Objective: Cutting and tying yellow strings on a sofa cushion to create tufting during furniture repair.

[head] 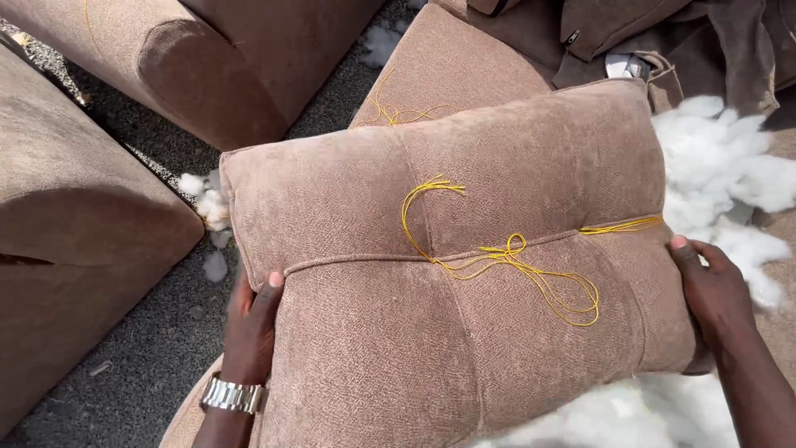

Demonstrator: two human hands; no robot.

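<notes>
Outdoors, apparently: hard sunlight, dark speckled ground (166,332) of coarse grit. Brown upholstered sofa sections around the work spot: one large block (75,249) at left, a second (224,58) at upper left, a flat cushion piece (464,66) directly behind. Heap of brown fabric covers (663,33) at upper right, one with a visible zipper. White fibre stuffing (730,166) piled loose at right and below the pillow, with small tufts (207,203) scattered on the ground between the sofa blocks.

Brown chenille pillow (431,348) held centre frame, broad face up toward the camera, tilted slightly clockwise. Face pinched into panels by a sewn-in seam across the middle and one running top to bottom. Yellow thread (514,257) knotted near the middle seam, loose loops trailing to lower right, another strand curling up to the left, a short run continuing toward the right edge.

Left hand (249,332) clamped on the pillow's left edge, thumb on the seam end, fingers hidden underneath; metal wristwatch (232,395) on that wrist. Right hand (713,299) clamped on the right edge, thumb on top near the thread's end. Hands well apart, pillow spanning between them.
</notes>
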